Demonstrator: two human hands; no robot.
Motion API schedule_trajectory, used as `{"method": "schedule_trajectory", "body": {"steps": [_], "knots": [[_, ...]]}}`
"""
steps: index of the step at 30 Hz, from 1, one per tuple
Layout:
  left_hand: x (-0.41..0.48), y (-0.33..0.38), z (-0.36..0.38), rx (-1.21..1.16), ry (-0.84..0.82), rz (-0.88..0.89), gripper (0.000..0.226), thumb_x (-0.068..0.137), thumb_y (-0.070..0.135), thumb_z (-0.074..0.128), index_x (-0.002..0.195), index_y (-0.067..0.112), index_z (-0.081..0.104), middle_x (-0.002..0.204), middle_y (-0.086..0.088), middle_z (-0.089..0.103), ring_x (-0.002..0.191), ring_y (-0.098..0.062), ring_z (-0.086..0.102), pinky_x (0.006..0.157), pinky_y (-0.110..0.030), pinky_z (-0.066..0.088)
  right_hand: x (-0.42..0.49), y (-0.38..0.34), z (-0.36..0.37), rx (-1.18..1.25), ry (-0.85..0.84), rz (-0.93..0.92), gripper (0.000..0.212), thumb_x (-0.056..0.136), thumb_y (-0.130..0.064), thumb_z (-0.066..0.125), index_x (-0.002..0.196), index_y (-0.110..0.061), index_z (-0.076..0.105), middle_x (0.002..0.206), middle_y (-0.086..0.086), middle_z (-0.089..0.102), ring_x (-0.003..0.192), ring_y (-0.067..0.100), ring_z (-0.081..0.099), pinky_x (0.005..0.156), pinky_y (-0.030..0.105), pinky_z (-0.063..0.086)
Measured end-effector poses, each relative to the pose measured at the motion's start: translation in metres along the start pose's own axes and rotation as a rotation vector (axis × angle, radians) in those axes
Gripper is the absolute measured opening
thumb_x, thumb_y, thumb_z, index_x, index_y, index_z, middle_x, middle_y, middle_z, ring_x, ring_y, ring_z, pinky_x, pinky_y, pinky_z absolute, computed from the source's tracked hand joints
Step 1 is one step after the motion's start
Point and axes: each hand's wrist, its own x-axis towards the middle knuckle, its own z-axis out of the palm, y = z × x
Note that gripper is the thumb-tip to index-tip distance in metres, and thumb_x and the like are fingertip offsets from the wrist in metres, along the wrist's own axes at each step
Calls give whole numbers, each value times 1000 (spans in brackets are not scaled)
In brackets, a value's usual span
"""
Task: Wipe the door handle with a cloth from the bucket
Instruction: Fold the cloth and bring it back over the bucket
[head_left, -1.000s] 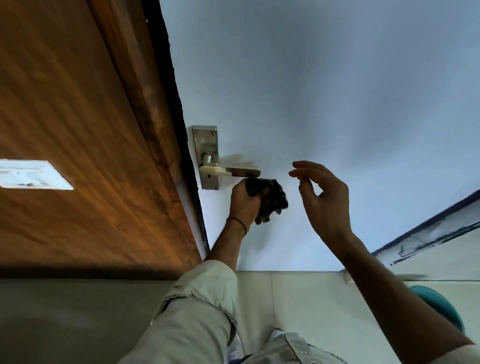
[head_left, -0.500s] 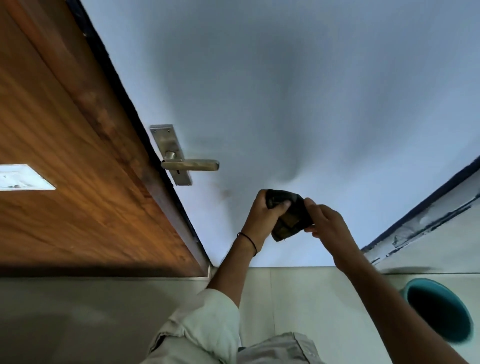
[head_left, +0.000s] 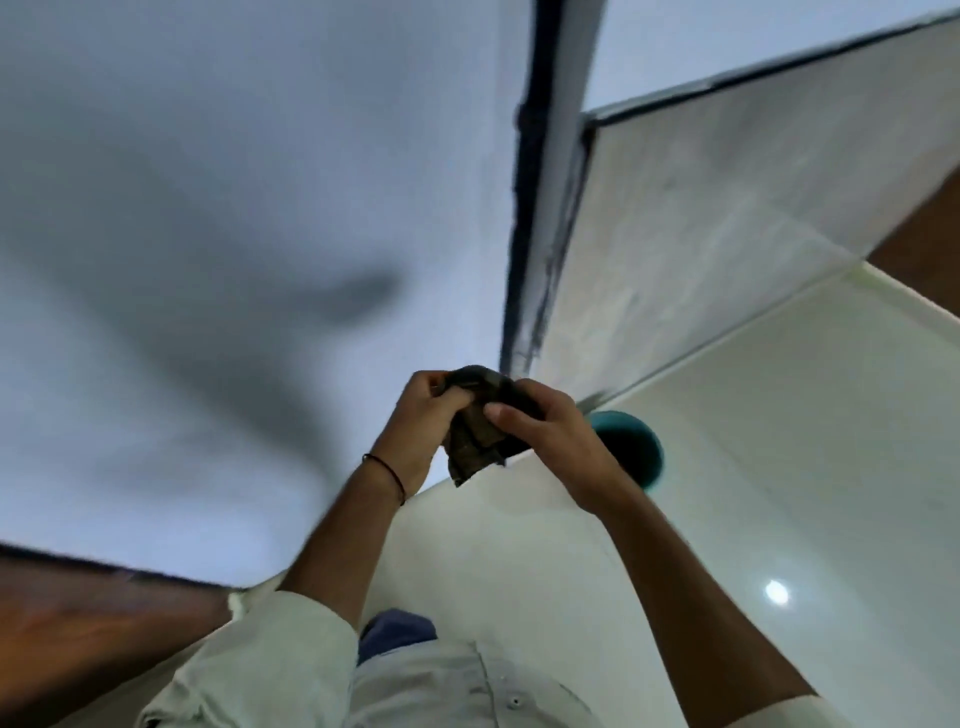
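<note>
Cloth (head_left: 480, 434) sits bunched in a two-handed grip, left hand (head_left: 415, 431) and right hand (head_left: 545, 441) both closed on it. Bucket (head_left: 631, 449) lies just beyond the grip. Door handle is out of view; wiping looks finished, return left.

Dim, cool indoor light; motion blur smears the whole frame. A broad soft shadow (head_left: 249, 332) falls across the pale door (head_left: 156, 156), a lamp's glare spot (head_left: 776, 592) glints on the glossy floor tiles (head_left: 779, 467), and wide-angle distortion bends the edges.
</note>
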Motion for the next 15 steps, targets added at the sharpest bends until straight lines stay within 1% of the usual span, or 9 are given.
{"method": "schedule_trajectory", "body": {"steps": [1,3,4,6,8,10,11,13,15], "knots": [[7,3,12,77,-9,4,22,90,11,59,109,1,64,96,-18,71,88,-33,69,69,-38,56,-3,3,-20,-35,33,5,8,93,-13,66,99,-9,69,83,6,70,75,10,65,71,26,53],[21,10,32,303,-24,39,12,87,9,62,96,1,65,83,-24,71,72,-30,67,69,-40,57,-7,6,-55,-164,151,32,10,89,-6,66,97,-8,71,79,5,69,65,3,61,63,16,50],[30,13,43,439,-56,86,9,86,10,65,91,4,67,80,-21,71,69,-27,65,72,-38,57,-9,6,-74,-232,226,57,11,86,-7,67,96,-9,73,77,6,70,62,4,60,59,15,49],[47,24,67,634,-187,172,5,82,16,71,84,12,70,75,-8,70,70,-19,63,73,-32,53,-13,5,-107,-369,349,93,11,83,-13,67,91,-14,74,75,3,70,66,12,62,57,22,47],[62,34,88,655,-336,189,5,81,20,75,79,18,71,70,1,66,68,-14,61,68,-28,50,-13,7,-134,-486,442,112,10,81,-19,66,88,-17,73,72,1,67,70,20,63,57,28,46],[81,42,114,592,-418,183,7,82,22,75,79,16,72,69,-1,68,67,-12,62,66,-26,50,-11,10,-159,-573,558,132,11,80,-23,65,86,-18,72,73,3,67,70,25,63,58,32,49],[91,44,127,569,-428,188,10,82,23,74,79,13,73,70,-6,69,66,-12,62,66,-28,51,-8,12,-170,-615,613,147,12,80,-26,63,86,-19,71,74,5,68,70,27,63,58,34,51],[111,40,154,579,-422,221,23,82,28,71,77,6,71,69,-17,68,62,-15,59,64,-37,53,-2,16,-185,-701,697,176,14,80,-28,60,86,-18,69,76,8,68,69,32,62,60,37,54],[128,36,188,613,-416,242,38,83,35,66,67,0,63,60,-18,58,58,-18,51,64,-46,54,10,23,-198,-751,746,212,16,84,-28,58,84,-14,66,75,10,66,68,34,61,59,38,53]]}}
